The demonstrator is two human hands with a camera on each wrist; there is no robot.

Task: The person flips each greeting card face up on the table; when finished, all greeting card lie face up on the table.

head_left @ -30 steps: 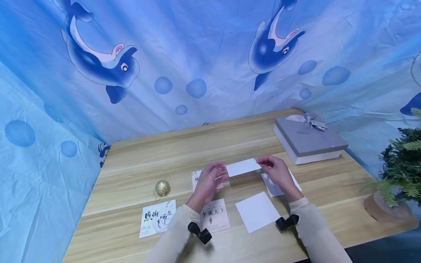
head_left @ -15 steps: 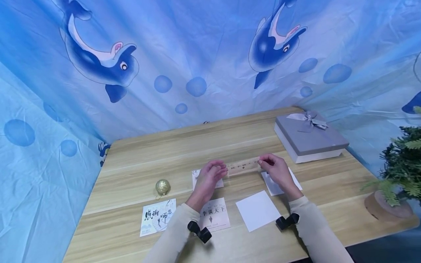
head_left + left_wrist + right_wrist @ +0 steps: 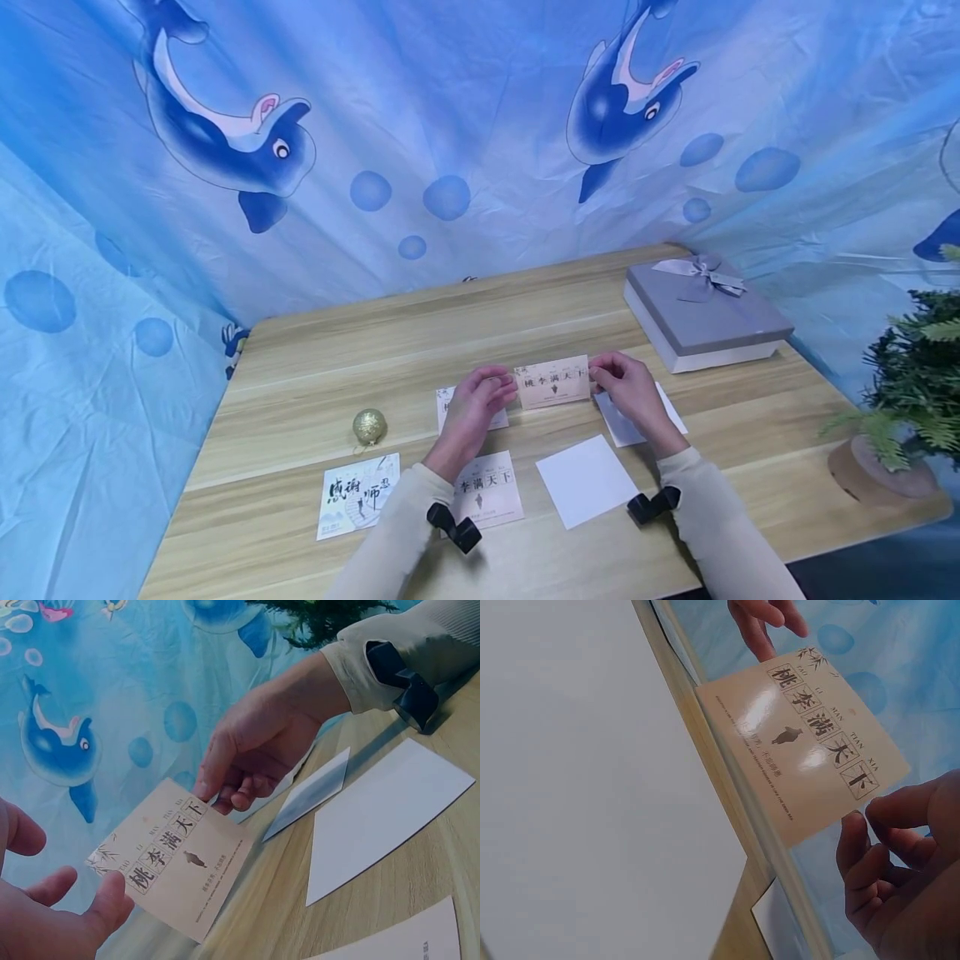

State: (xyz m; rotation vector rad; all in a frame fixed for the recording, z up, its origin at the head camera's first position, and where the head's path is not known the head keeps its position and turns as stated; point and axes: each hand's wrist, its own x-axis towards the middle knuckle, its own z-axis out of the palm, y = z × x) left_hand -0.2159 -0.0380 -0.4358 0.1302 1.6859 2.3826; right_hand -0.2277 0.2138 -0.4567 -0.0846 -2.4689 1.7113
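Note:
A pale pink card printed with Chinese characters (image 3: 553, 382) is held up above the table, its printed face toward me. My right hand (image 3: 633, 392) pinches its right edge between thumb and forefinger, as the right wrist view shows. At the card's left edge is my left hand (image 3: 472, 417), its fingers spread; in the left wrist view the thumb (image 3: 111, 900) overlaps the card's corner without gripping it. A similar pink card (image 3: 491, 496) lies below my left wrist. Beyond that hand, another printed card (image 3: 498, 419) is partly hidden. A blank white card (image 3: 587, 482) lies between my forearms.
Partly covered by my right hand is another white card (image 3: 617, 421). At the left lie a card with black brush lettering (image 3: 358, 497) and a gold glitter ball (image 3: 369, 426). A grey ribboned gift box (image 3: 708, 308) stands back right, a potted plant (image 3: 911, 400) at the right edge.
The held card has been turned over, from its blank white side, through nearly edge-on, to its printed side. Both hands stay in nearly the same place.

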